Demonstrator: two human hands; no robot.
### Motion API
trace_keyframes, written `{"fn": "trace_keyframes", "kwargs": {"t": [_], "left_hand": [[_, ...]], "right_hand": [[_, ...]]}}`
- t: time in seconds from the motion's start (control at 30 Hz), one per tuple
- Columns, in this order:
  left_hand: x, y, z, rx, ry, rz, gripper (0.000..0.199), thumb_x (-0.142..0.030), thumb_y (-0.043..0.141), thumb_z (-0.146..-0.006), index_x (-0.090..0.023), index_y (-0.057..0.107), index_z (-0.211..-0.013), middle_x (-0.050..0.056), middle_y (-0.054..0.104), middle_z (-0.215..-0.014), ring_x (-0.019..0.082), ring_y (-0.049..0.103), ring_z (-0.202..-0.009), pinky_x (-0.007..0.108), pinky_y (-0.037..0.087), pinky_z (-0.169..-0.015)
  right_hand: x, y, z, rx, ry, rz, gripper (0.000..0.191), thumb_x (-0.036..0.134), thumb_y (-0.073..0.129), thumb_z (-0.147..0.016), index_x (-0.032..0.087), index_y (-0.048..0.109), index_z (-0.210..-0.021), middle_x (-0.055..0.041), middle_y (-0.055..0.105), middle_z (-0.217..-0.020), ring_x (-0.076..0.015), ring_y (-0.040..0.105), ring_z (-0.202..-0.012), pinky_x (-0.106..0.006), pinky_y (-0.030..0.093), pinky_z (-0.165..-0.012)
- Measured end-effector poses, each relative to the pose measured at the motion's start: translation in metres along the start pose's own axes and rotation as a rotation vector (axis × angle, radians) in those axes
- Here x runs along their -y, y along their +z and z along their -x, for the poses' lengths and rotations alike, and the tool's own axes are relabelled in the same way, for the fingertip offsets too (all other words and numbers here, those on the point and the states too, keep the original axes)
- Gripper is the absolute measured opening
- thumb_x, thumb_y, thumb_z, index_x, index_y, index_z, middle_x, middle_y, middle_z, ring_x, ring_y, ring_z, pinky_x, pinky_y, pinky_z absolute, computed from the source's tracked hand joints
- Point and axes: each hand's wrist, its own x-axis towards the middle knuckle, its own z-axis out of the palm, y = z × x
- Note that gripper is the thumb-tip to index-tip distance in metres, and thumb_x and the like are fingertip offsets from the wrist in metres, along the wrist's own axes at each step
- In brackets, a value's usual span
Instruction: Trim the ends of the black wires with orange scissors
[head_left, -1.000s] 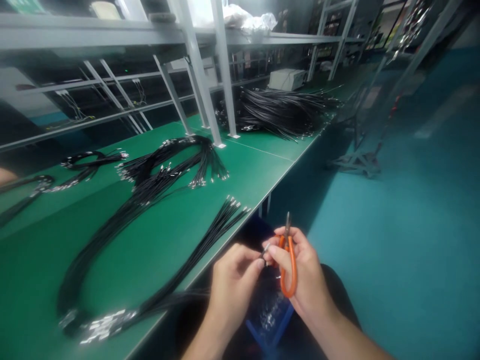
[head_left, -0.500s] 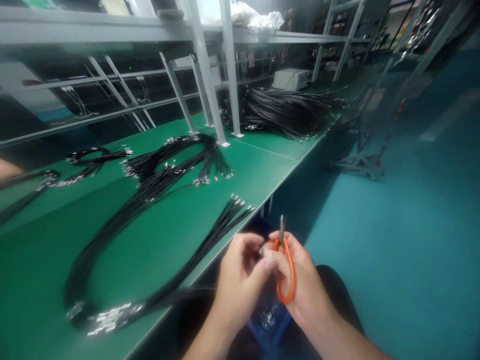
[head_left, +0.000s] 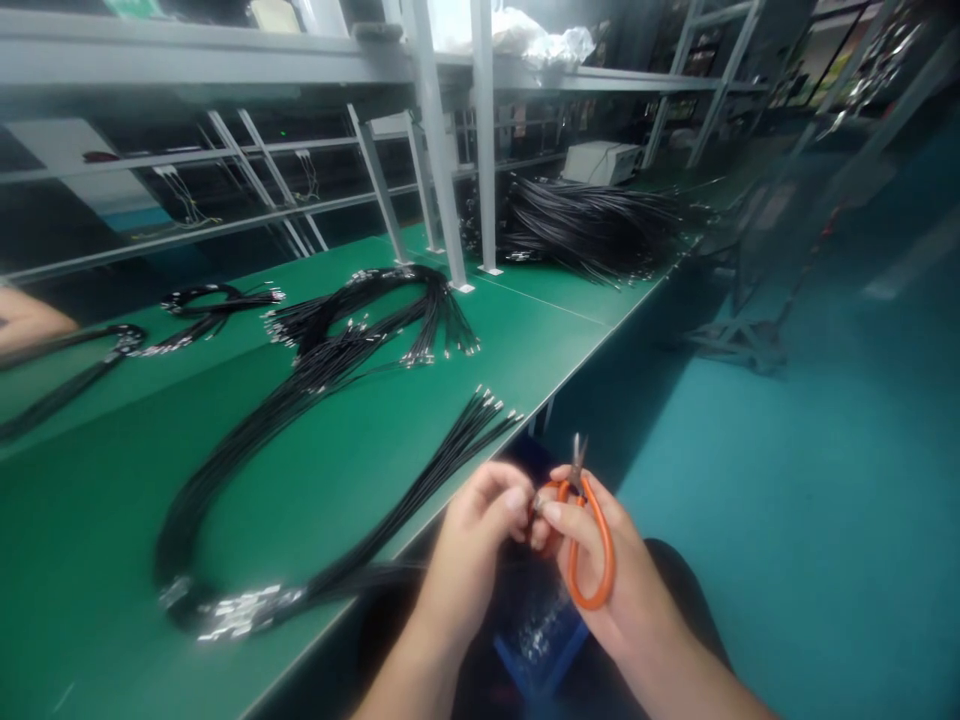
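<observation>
My right hand (head_left: 600, 550) is closed around orange-handled scissors (head_left: 592, 560), whose short metal blades point up and stand slightly apart. Between its thumb and finger is a small shiny piece (head_left: 538, 506), too blurred to name. Close beside it, my left hand (head_left: 484, 520) pinches thumb against fingers; what it holds is hidden. Black cables (head_left: 375, 578) run off the table edge behind my left wrist. Below both hands, a blue tray (head_left: 517, 675) contains several small shiny bits (head_left: 536, 635).
A long bundle of black cables (head_left: 217, 480) with silvery ends curves over the green table (head_left: 300, 520). Further back lie more cable bundles (head_left: 585, 225) and a pale box (head_left: 601, 162). Grey shelf posts (head_left: 442, 180) stand on the table. Another person's arm (head_left: 30, 320) rests at the left.
The view has shifted a little left. My left thumb has drawn away from my right thumb and closed against its own fingers. The scissors stay in my right hand.
</observation>
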Motion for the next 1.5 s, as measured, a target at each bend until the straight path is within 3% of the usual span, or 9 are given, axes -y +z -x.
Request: {"fn": "trace_keyframes", "kwargs": {"t": [0.17,0.3,0.53,0.77,1.0,1.17,1.27,1.37,1.5], "left_hand": [[0.0,0.003,-0.002,0.062,0.043,0.11,0.011,-0.018,0.063,-0.079,-0.014,0.057,-0.071,-0.001,0.052,-0.07,0.009,0.051,-0.056,0.025,0.042,-0.057],[-0.001,0.003,-0.003,0.1,-0.055,0.213,0.012,-0.016,0.062,-0.077,-0.013,0.057,-0.068,-0.001,0.052,-0.067,0.009,0.05,-0.054,0.025,0.04,-0.055],[0.0,0.008,0.003,-0.08,0.013,0.116,0.013,-0.022,0.057,-0.082,-0.014,0.056,-0.072,-0.001,0.052,-0.065,0.01,0.049,-0.058,0.024,0.041,-0.058],[0.005,0.0,0.001,-0.064,0.057,-0.011,0.012,-0.025,0.064,-0.078,-0.017,0.056,-0.076,-0.001,0.053,-0.071,0.011,0.05,-0.06,0.024,0.044,-0.06],[-0.007,-0.005,0.007,-0.322,0.417,-0.635,0.015,-0.018,0.063,-0.077,-0.023,0.069,-0.091,0.007,0.06,-0.105,0.017,0.057,-0.078,0.029,0.047,-0.074],[-0.014,-0.005,0.008,-0.412,0.493,-0.804,0.01,-0.017,0.065,-0.074,-0.024,0.071,-0.073,0.006,0.064,-0.097,0.02,0.06,-0.08,0.029,0.047,-0.074],[-0.012,-0.013,0.008,-0.274,0.396,-0.849,0.016,-0.018,0.059,-0.079,-0.023,0.068,-0.091,0.006,0.065,-0.099,0.021,0.061,-0.089,0.029,0.048,-0.075],[-0.007,-0.016,0.009,-0.084,0.2,-0.696,0.01,-0.021,0.056,-0.084,-0.021,0.063,-0.092,0.003,0.067,-0.084,0.017,0.062,-0.075,0.026,0.048,-0.069],[-0.003,-0.016,0.007,-0.089,0.153,-0.589,0.013,-0.026,0.056,-0.085,-0.018,0.059,-0.075,0.0,0.063,-0.072,0.014,0.058,-0.067,0.022,0.044,-0.062]], "right_hand": [[-0.003,0.0,0.0,0.012,-0.004,-0.039,0.024,0.01,0.066,-0.072,0.021,0.054,-0.091,0.0027,0.062,-0.069,-0.01,0.056,-0.058,-0.021,0.044,-0.057],[-0.004,-0.001,0.001,0.019,0.012,-0.04,0.025,0.01,0.066,-0.071,0.02,0.055,-0.09,0.0024,0.062,-0.068,-0.0103,0.056,-0.056,-0.021,0.045,-0.056],[-0.003,0.002,0.001,-0.023,0.007,-0.042,0.023,0.008,0.065,-0.071,0.02,0.054,-0.087,0.0027,0.061,-0.067,-0.0109,0.057,-0.057,-0.021,0.045,-0.058],[-0.002,0.001,-0.001,-0.01,-0.01,-0.058,0.022,0.009,0.066,-0.071,0.02,0.055,-0.087,0.002,0.062,-0.068,-0.0109,0.057,-0.058,-0.021,0.047,-0.059],[-0.001,0.004,-0.005,-0.032,0.004,-0.102,0.024,0.008,0.068,-0.071,0.019,0.055,-0.087,0.0016,0.062,-0.071,-0.0112,0.058,-0.06,-0.022,0.048,-0.059],[-0.001,0.008,-0.005,-0.002,-0.002,-0.112,0.023,0.008,0.066,-0.072,0.02,0.054,-0.088,0.0016,0.061,-0.07,-0.0116,0.058,-0.061,-0.022,0.047,-0.06],[0.0,0.011,-0.004,-0.006,-0.015,-0.098,0.022,0.009,0.065,-0.073,0.02,0.054,-0.088,0.0019,0.061,-0.069,-0.0112,0.056,-0.06,-0.022,0.046,-0.06],[0.0,0.013,-0.004,0.008,-0.026,-0.078,0.021,0.009,0.063,-0.074,0.02,0.054,-0.09,0.0025,0.059,-0.066,-0.0106,0.054,-0.059,-0.021,0.044,-0.059],[0.001,0.014,-0.007,-0.003,-0.096,0.013,0.022,0.012,0.065,-0.076,0.021,0.053,-0.091,0.0036,0.059,-0.068,-0.0101,0.053,-0.058,-0.021,0.043,-0.059]]}}
